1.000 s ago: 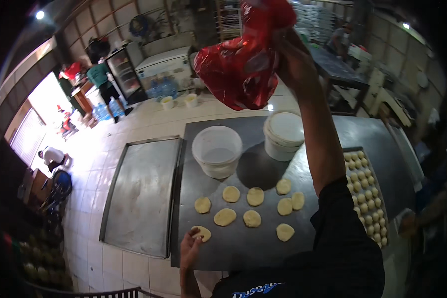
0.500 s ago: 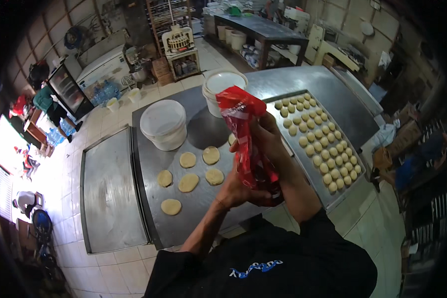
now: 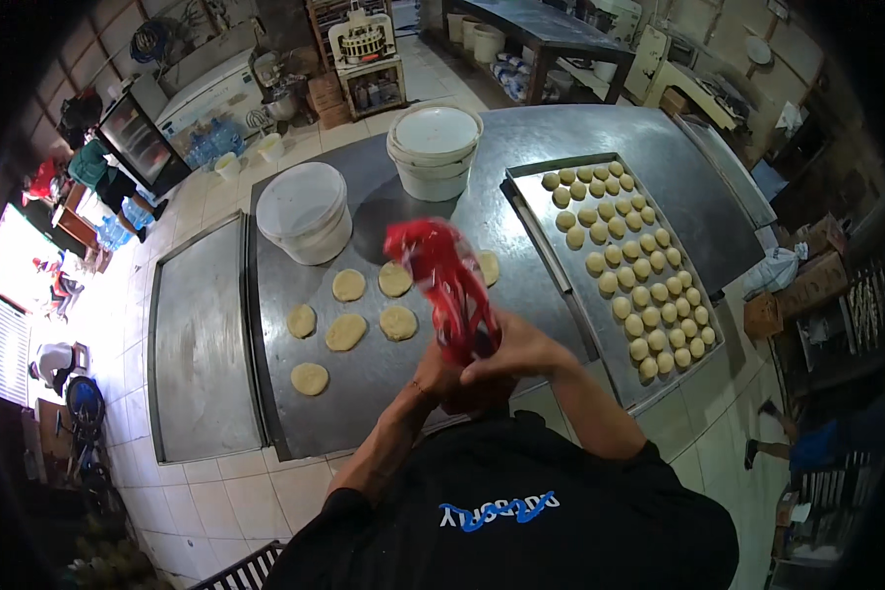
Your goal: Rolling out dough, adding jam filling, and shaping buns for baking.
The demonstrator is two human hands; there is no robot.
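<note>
A glossy red plastic bag (image 3: 444, 287) stands upright in front of my chest, its crumpled top leaning left. My left hand (image 3: 433, 372) closes round its lower part from the left. From the right, my right hand (image 3: 513, 348) grips the same bag, thumb across its front; some fingers of both hands are hidden. Beyond and left of the bag, several flattened dough rounds (image 3: 345, 332) lie on the metal table (image 3: 403, 379). One more dough round (image 3: 487, 266) lies to the bag's right.
Two white lidded buckets (image 3: 305, 221) (image 3: 435, 162) stand at the table's far side. A metal tray (image 3: 551, 258) with rows of dough balls (image 3: 643, 295) is on the right; another flat metal tray (image 3: 199, 344) adjoins the left. A person in green (image 3: 90, 169) is far left; someone's leg (image 3: 772, 448) shows right.
Both hands have drawn the red bag down and nearer my chest. My right hand has moved from the bag's upper part to its lower part. The view has shifted slightly.
</note>
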